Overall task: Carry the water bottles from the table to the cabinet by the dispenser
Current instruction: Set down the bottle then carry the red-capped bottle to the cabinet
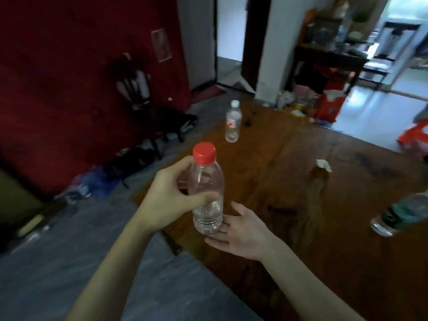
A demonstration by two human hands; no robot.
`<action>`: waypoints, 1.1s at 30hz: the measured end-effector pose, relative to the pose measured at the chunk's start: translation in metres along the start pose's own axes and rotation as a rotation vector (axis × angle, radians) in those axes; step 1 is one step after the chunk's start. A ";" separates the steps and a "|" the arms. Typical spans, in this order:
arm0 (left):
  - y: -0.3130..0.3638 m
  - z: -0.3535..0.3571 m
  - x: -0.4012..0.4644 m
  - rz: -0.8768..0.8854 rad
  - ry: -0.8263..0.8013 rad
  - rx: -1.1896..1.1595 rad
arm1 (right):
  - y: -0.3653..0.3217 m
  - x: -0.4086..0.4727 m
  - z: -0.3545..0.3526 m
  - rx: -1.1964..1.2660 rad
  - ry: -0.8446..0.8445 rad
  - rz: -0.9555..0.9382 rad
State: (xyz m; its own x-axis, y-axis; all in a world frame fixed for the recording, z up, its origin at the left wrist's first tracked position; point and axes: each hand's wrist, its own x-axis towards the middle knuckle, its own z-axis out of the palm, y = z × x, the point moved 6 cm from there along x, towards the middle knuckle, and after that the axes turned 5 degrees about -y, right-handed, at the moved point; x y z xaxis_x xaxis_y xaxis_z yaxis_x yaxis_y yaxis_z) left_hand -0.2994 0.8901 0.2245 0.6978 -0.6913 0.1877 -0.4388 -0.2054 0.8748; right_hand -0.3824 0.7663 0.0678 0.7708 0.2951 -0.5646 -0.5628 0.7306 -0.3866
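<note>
The left hand grips a clear bottle with a red cap, fingers and thumb curled round its middle, holding it upright above the near left corner of the wooden table. The right hand lies just beside it at about four o'clock, fingers straight and slightly spread, their tips hidden behind the base of the bottle; I cannot tell whether they touch it. At twelve o'clock from the held bottle, well apart from it, a second bottle with a white cap stands upright near the table's far left edge. At three o'clock, at the frame's right edge, a third bottle with a green label shows tilted and blurred on the table. A crumpled bit of white paper lies on the table at about two o'clock from the held bottle. A red bag sits at the table's far right. Off the table, at ten o'clock, a dark chair stands against a red wall, with dark clutter on the grey floor below it.
</note>
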 end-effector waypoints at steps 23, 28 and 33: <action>-0.019 -0.251 -0.439 -0.399 0.987 0.215 | 0.335 0.142 0.316 -0.717 -0.340 0.641; -0.014 -0.277 -0.534 -0.491 1.176 0.225 | 0.425 0.140 0.364 -0.790 -0.428 0.777; -0.004 -0.290 -0.605 -0.558 1.323 0.210 | 0.497 0.127 0.399 -0.828 -0.494 0.894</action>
State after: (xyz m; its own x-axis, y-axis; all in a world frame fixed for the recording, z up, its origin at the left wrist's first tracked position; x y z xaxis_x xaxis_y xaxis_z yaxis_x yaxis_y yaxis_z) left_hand -0.5554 1.5097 0.2365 0.7531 0.6202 0.2195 0.0678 -0.4049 0.9118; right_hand -0.4454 1.4124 0.0947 -0.0329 0.7986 -0.6009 -0.8113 -0.3725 -0.4506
